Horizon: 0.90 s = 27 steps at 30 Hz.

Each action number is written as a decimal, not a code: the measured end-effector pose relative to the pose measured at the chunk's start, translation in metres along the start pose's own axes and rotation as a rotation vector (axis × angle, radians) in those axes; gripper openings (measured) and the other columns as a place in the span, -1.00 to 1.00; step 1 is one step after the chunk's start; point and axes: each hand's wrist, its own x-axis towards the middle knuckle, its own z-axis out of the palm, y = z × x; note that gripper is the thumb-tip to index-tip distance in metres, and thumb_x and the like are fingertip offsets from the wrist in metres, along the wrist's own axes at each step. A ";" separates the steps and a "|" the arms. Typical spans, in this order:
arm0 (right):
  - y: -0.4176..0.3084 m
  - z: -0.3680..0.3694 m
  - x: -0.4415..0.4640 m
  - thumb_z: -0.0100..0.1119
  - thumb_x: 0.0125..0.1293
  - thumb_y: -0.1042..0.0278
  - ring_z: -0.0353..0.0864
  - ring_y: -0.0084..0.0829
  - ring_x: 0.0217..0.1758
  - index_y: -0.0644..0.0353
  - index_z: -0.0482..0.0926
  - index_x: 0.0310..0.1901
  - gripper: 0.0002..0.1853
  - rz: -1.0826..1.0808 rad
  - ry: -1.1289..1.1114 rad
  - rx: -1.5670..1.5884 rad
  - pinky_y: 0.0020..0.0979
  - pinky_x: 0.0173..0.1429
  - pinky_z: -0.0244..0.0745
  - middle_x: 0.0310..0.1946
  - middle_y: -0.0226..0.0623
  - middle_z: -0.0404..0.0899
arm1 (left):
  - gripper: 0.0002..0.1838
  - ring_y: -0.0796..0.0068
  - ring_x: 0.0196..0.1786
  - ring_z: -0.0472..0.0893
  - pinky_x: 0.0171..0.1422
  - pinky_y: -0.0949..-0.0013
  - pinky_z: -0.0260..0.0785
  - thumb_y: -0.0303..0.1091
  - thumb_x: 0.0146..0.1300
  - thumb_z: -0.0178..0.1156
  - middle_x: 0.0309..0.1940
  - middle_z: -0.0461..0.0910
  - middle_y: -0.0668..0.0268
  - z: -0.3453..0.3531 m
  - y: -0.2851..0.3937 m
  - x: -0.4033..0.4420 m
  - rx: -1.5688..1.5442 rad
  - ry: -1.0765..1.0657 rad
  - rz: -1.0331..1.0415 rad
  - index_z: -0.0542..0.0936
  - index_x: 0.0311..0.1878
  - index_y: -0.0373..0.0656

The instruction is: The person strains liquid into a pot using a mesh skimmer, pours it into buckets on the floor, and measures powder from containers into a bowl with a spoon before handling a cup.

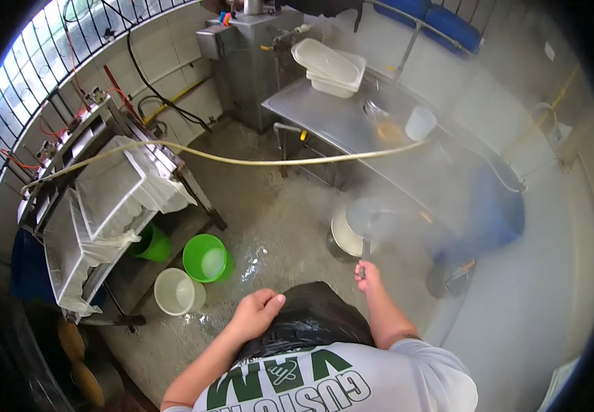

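Observation:
My right hand (369,276) is closed round the handle of a long-handled metal dipper (364,218), whose round head is blurred by steam. Below and beside that head, a bucket of whitish liquid (346,237) shows in part; whether the dipper touches it I cannot tell. My left hand (259,312) is curled closed against or just above the black apron (324,312) at my waist, and the inside of its grip is hidden.
Steam blurs the right side and a large blue barrel (489,206). A yellowish hose (276,163) spans mid-view toward the steel table (297,106), which bears white tubs (338,72). Leftward stand a green bucket (207,257), a white bucket (177,292) and cloth-lined trays (108,185). The floor (262,233) is wet.

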 end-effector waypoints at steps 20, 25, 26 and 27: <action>-0.003 0.045 -0.006 0.14 0.34 0.45 0.42 -0.44 -0.60 0.09 0.44 -0.24 -0.93 0.004 0.085 0.014 -0.46 -0.62 0.14 -0.54 -0.32 0.50 | -0.68 0.66 -0.35 0.46 -0.21 0.48 0.34 -0.15 0.54 0.19 -0.46 0.55 0.48 -0.040 -0.019 -0.005 -0.194 -0.039 -0.072 0.64 -0.22 -0.24; -0.014 0.045 -0.020 0.13 0.38 0.45 0.44 -0.48 -0.59 0.11 0.42 -0.25 -0.93 0.018 0.105 0.018 -0.48 -0.61 0.14 -0.54 -0.34 0.51 | -0.70 0.69 -0.39 0.41 -0.25 0.51 0.28 -0.18 0.54 0.18 -0.48 0.52 0.50 -0.050 -0.042 -0.002 -0.296 -0.056 -0.058 0.66 -0.22 -0.22; -0.016 0.045 -0.026 0.13 0.39 0.44 0.44 -0.50 -0.59 0.12 0.42 -0.24 -0.92 0.031 0.072 0.012 -0.49 -0.61 0.15 -0.53 -0.34 0.51 | -0.70 0.69 -0.39 0.42 -0.25 0.51 0.28 -0.18 0.54 0.18 -0.48 0.53 0.50 -0.054 -0.044 -0.003 -0.258 -0.056 -0.070 0.65 -0.22 -0.22; -0.016 0.045 -0.032 0.13 0.39 0.44 0.44 -0.50 -0.59 0.12 0.42 -0.24 -0.92 0.032 0.086 0.003 -0.49 -0.61 0.15 -0.53 -0.34 0.51 | -0.70 0.67 -0.39 0.43 -0.24 0.49 0.30 -0.19 0.54 0.18 -0.48 0.52 0.47 -0.056 -0.050 -0.002 -0.249 -0.062 -0.067 0.65 -0.23 -0.24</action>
